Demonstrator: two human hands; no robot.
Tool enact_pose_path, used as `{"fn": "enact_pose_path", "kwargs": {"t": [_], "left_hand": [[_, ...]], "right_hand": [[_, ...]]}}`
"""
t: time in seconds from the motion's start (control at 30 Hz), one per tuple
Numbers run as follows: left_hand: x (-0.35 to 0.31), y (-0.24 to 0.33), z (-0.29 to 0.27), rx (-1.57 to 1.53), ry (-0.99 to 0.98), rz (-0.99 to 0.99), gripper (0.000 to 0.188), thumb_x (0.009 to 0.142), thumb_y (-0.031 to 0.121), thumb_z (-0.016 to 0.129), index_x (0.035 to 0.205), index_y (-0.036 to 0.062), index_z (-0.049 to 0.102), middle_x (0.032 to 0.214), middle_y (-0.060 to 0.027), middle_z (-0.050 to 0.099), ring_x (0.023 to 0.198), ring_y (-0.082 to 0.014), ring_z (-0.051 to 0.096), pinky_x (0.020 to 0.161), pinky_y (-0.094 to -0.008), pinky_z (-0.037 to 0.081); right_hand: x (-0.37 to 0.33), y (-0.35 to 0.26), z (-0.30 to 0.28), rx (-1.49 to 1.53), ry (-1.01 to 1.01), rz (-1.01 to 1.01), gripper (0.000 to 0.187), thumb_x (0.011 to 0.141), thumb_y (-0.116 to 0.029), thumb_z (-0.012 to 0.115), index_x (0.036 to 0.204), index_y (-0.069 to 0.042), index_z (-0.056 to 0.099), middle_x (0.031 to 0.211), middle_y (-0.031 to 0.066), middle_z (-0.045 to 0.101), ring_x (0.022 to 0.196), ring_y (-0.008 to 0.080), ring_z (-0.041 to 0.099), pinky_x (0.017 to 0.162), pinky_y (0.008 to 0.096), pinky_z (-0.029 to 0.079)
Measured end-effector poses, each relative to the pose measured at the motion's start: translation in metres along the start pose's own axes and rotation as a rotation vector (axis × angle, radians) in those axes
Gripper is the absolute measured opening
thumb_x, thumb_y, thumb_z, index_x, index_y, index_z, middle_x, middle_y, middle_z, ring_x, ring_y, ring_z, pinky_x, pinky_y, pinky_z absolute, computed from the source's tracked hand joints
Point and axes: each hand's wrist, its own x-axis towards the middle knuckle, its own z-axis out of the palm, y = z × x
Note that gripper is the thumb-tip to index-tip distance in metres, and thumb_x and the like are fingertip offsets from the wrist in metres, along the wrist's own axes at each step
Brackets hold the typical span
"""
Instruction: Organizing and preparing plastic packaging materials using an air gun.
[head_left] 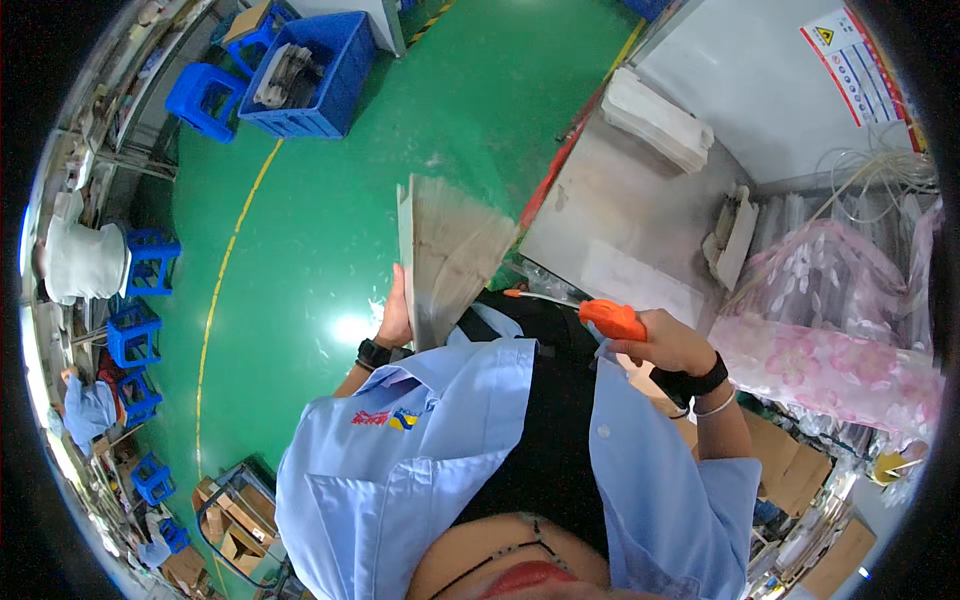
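Observation:
My left hand point(395, 318) grips a stack of thin, greyish see-through sheets point(458, 245) by its lower left side. The sheets spread out like a fan toward the right, blurred by motion, and a pale straight edge runs along their left. In my right hand point(668, 343) is an orange air blow gun point(612, 318), my fingers wrapped round its body. Its thin white nozzle, tipped in orange, points left at the lower part of the sheets. A gap shows between the tip and the stack.
To the right stands a metal worktable point(565, 215) bearing a long white stack point(655, 118) and a smaller pile point(730, 238). Pink flowered plastic point(800, 360) hangs beside it. A blue bin point(345, 85) and a blue stool point(205, 100) stand far left on the green floor.

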Motion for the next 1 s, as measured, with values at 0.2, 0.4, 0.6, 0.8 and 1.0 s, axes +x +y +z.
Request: {"fn": "enact_pose_path", "kwargs": {"t": [0.2, 0.4, 0.6, 0.8, 1.0], "left_hand": [[0.002, 0.013, 0.002, 0.62, 0.186, 0.143, 0.067, 0.099, 0.054, 0.021, 0.116, 0.0014, 0.06, 0.1, -0.0078, 0.066, 0.088, -0.015, 0.061, 0.079, -0.0309, 0.05], [0.002, 0.016, 0.001, 0.784, 0.187, 0.174, 0.061, 0.101, 0.048, 0.031, 0.087, 0.0008, 0.066, 0.072, -0.0017, 0.06, 0.063, -0.0076, 0.049, 0.061, -0.0268, 0.043], [-0.003, 0.024, 0.033, 1.153, 0.036, 0.447, 0.056, 0.101, 0.045, 0.032, 0.087, 0.002, 0.064, 0.071, 0.0006, 0.06, 0.061, -0.0061, 0.048, 0.059, -0.0241, 0.042], [0.002, 0.025, 0.03, 0.788, 0.073, 0.137, 0.058, 0.101, 0.048, 0.029, 0.106, 0.0015, 0.063, 0.092, -0.0049, 0.065, 0.078, -0.0089, 0.058, 0.07, -0.0267, 0.049], [0.024, 0.042, 0.002, 0.429, 0.016, 0.106, 0.082, 0.09, 0.069, 0.022, 0.14, 0.0044, 0.036, 0.134, -0.0116, 0.049, 0.12, -0.0257, 0.051, 0.101, -0.0411, 0.042]], "right_hand": [[0.0, -0.017, -0.009, 0.097, 0.029, 0.031, 0.029, 0.085, -0.029, 0.067, 0.088, 0.0, 0.063, 0.067, 0.0042, 0.06, 0.06, 0.012, 0.058, 0.057, 0.0263, 0.046], [0.002, -0.013, -0.012, 0.018, 0.143, 0.045, 0.03, 0.085, -0.029, 0.066, 0.083, 0.0, 0.064, 0.064, 0.0032, 0.059, 0.06, 0.0118, 0.057, 0.056, 0.0269, 0.045], [-0.004, 0.001, -0.007, 0.13, 0.055, -0.007, 0.026, 0.085, -0.024, 0.068, 0.089, 0.001, 0.062, 0.069, 0.0042, 0.061, 0.063, 0.0112, 0.058, 0.059, 0.0265, 0.046], [-0.005, -0.016, -0.008, 0.071, 0.161, 0.029, 0.031, 0.084, -0.03, 0.068, 0.088, 0.0, 0.061, 0.065, 0.0043, 0.059, 0.061, 0.0125, 0.057, 0.058, 0.0273, 0.044], [0.001, 0.001, -0.006, 0.176, 0.17, -0.033, 0.032, 0.086, -0.03, 0.065, 0.096, -0.001, 0.061, 0.072, 0.0036, 0.059, 0.066, 0.0123, 0.055, 0.064, 0.0273, 0.045]]}}
